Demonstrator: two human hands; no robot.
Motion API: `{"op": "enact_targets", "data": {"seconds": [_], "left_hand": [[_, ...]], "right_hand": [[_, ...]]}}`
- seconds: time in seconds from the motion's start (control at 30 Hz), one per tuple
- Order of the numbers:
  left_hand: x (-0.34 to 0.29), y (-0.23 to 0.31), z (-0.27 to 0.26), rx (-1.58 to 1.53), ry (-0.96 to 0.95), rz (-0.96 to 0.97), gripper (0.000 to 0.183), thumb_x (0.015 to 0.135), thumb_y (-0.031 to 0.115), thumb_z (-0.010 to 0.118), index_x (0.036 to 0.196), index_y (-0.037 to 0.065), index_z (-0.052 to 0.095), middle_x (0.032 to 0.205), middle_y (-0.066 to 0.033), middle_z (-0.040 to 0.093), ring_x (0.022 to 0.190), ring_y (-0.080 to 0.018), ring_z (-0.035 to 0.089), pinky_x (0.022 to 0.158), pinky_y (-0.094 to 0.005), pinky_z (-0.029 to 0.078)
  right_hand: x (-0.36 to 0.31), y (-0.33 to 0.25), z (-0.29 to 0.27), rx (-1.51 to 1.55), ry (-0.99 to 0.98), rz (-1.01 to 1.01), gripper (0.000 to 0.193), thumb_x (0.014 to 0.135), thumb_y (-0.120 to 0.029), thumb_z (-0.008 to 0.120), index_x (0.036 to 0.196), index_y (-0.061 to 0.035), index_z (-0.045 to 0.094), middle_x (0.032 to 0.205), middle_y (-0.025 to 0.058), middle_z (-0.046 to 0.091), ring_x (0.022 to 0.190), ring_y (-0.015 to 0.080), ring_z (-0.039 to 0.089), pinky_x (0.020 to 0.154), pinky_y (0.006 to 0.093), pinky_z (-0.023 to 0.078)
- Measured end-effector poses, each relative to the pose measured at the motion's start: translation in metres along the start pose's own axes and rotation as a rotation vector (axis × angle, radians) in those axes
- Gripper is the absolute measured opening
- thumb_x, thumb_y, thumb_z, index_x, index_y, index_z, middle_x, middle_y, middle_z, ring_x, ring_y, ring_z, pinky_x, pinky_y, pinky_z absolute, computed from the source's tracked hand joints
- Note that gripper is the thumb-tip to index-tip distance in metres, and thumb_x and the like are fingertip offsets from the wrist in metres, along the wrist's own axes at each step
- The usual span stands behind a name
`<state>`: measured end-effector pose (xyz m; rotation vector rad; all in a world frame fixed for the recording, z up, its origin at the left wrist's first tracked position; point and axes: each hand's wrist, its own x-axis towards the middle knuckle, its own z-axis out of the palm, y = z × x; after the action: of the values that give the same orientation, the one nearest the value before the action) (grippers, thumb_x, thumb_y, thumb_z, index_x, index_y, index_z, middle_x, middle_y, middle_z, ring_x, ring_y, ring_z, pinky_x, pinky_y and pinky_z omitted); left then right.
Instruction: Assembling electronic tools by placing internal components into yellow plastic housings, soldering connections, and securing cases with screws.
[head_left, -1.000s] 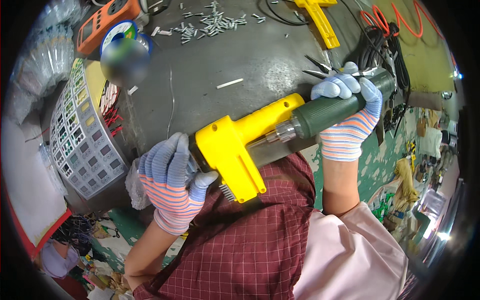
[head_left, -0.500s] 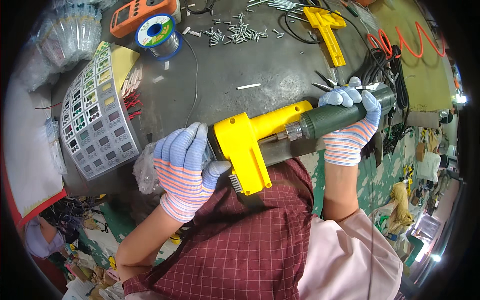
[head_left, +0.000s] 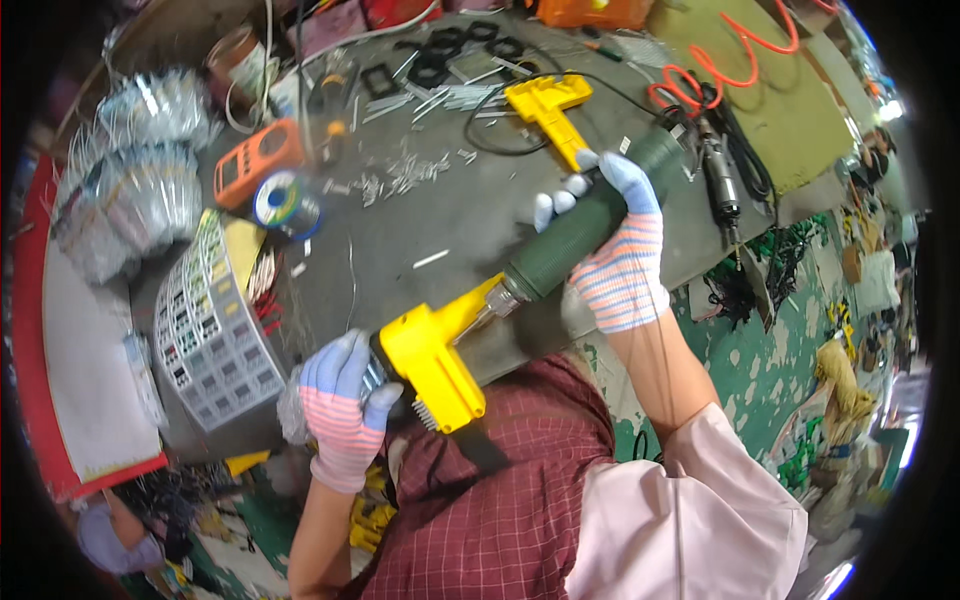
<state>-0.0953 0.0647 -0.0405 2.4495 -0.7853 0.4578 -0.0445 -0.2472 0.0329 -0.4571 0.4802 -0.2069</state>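
- The yellow housing is being held right at the near edge of the tabletop, partly overhanging it, its head gripped by the gloved left hand.
- Work on it looks to be under way rather than finished: the green driver has been brought up to the inner corner where handle meets body, though whether the bit is seated or merely alongside cannot be told.
- And how it looks: glossy, bright yellow, pistol-shaped, tilted, with a row of metal teeth jutting from its lower end and a dark collar at its head, half hidden by the glove.
- Around the driver's ribbed barrel the right hand is firmly wrapped, fingers curled, thumb side uppermost.
- Farther in, one white stick is left lying alone mid-table.
- Beyond that, loose screws are scattered in a heap; by the look of it, these have not been used.
- Toward the far edge, a second yellow piece is seen lying unjoined, so any work on that one appears to be left; its near end is met in view by the right glove, contact uncertain.
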Motion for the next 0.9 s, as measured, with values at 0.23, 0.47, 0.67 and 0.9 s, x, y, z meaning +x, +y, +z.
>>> {"op": "enact_targets", "data": {"seconds": [0.23,0.47,0.67,0.9], "left_hand": [[0.003,0.003,0.000,-0.024,-0.022,-0.008,0.052,0.094,0.044,0.062,0.123,0.001,0.063,0.122,-0.0162,0.063,0.110,-0.0357,0.059,0.096,-0.0466,0.044],[-0.015,-0.006,0.004,0.052,-0.027,-0.026,0.057,0.098,0.051,0.053,0.126,0.002,0.058,0.124,-0.0177,0.061,0.112,-0.0361,0.057,0.096,-0.0481,0.043],[-0.003,-0.001,0.003,0.059,-0.027,-0.017,0.053,0.092,0.045,0.061,0.124,0.002,0.062,0.119,-0.0191,0.063,0.108,-0.0386,0.059,0.096,-0.0505,0.045],[0.005,0.006,-0.002,0.127,-0.044,-0.008,0.056,0.096,0.048,0.058,0.125,0.000,0.063,0.119,-0.0191,0.066,0.107,-0.0397,0.061,0.092,-0.0478,0.049]], "right_hand": [[0.114,-0.051,0.030,-0.702,-0.253,0.057,0.027,0.082,-0.023,0.074,0.099,-0.0044,0.063,0.088,0.0121,0.065,0.081,0.0289,0.066,0.082,0.0448,0.057],[0.149,-0.022,0.039,-2.102,-0.278,-0.455,0.053,0.080,-0.038,0.075,0.111,0.0030,0.062,0.106,0.0232,0.069,0.101,0.0383,0.067,0.087,0.0449,0.053],[0.098,-0.094,0.010,-2.077,-0.153,-0.856,0.038,0.090,-0.041,0.057,0.099,-0.0063,0.067,0.094,0.0203,0.069,0.089,0.0383,0.067,0.079,0.0454,0.054],[0.086,-0.248,-0.110,-2.066,0.729,-0.696,0.040,0.088,-0.039,0.059,0.117,-0.0118,0.065,0.116,0.0196,0.066,0.111,0.0348,0.062,0.096,0.0442,0.049]]}}
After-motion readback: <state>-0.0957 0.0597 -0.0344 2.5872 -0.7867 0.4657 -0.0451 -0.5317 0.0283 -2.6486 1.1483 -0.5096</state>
